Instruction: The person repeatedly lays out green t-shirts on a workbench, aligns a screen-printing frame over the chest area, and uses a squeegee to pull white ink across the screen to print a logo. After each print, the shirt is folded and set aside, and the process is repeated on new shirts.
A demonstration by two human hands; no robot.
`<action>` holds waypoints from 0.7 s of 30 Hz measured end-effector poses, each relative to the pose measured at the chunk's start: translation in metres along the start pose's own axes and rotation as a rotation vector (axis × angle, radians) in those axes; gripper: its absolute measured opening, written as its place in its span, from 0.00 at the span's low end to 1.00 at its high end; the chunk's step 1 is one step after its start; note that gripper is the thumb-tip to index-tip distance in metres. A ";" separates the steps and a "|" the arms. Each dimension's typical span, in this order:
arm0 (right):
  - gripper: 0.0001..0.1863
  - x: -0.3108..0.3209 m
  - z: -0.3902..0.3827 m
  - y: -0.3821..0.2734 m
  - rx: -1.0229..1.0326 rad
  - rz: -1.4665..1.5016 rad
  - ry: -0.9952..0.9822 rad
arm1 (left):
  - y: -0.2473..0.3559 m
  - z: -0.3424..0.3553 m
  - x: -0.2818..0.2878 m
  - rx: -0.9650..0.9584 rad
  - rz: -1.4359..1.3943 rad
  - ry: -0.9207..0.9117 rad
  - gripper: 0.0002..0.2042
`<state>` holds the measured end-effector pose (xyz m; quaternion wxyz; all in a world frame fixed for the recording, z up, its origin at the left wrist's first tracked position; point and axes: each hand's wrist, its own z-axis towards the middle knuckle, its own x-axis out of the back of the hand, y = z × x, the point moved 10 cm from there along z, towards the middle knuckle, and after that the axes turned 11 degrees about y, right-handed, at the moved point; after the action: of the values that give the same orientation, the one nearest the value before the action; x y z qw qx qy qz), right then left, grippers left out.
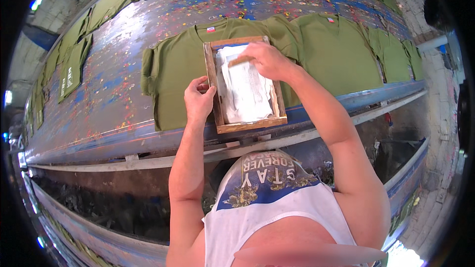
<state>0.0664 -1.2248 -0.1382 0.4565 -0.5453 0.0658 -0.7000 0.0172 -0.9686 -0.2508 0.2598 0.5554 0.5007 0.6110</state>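
Up close, the right hand (269, 60) is closed around a small wooden squeegee (241, 61), its edge pressed against the white ink-coated mesh near the top of a wooden screen frame (216, 100). The left hand (199, 100) clamps the frame's left rail, thumb on top and fingers curled over the outer edge, pinning it flat. The frame sits squarely on the chest of an olive-green T-shirt (175, 76) spread on the long printing table (106, 104). As a judgement, a clean pass here calls for steady, even pressure on the squeegee, drawn straight toward the body in one stroke, while the left hand keeps the frame from sliding on the cloth; any shift would likely smear the print. The frame is rough, unpainted timber with plain butted corners; the mesh inside looks wet and streaked with thick white paste. The shirt is matte, soft cotton-like fabric, laid smooth with sleeves out. Just beside it lies a neighbouring green shirt (334, 52), and more shirts (74, 64) line the table's far edge. The table surface is worn, bluish and speckled with many coloured paint flecks, with a pale rail along its near edge.
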 end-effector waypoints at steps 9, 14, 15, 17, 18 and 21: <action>0.24 -0.009 -0.073 -0.045 0.143 -0.035 0.005 | 0.000 -0.014 0.010 0.096 -0.014 0.145 0.26; 0.22 0.003 -0.123 -0.089 0.206 0.092 -0.102 | 0.002 -0.020 0.013 0.098 -0.010 0.200 0.26; 0.21 0.010 -0.122 -0.090 0.231 0.137 -0.091 | 0.006 -0.021 0.015 0.075 -0.016 0.211 0.25; 0.19 0.007 -0.106 -0.071 0.202 0.177 -0.174 | 0.008 -0.022 0.014 0.078 0.003 0.204 0.25; 0.18 0.006 -0.095 -0.060 0.194 0.195 -0.210 | 0.008 -0.021 0.014 0.092 0.012 0.200 0.25; 0.19 0.003 -0.052 -0.018 0.086 0.203 -0.173 | 0.009 -0.021 0.013 0.092 0.088 0.181 0.24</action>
<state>0.0129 -1.2375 -0.1464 0.5518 -0.5740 0.0510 -0.6028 -0.0037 -0.9674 -0.2348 0.1606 0.5305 0.5250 0.6459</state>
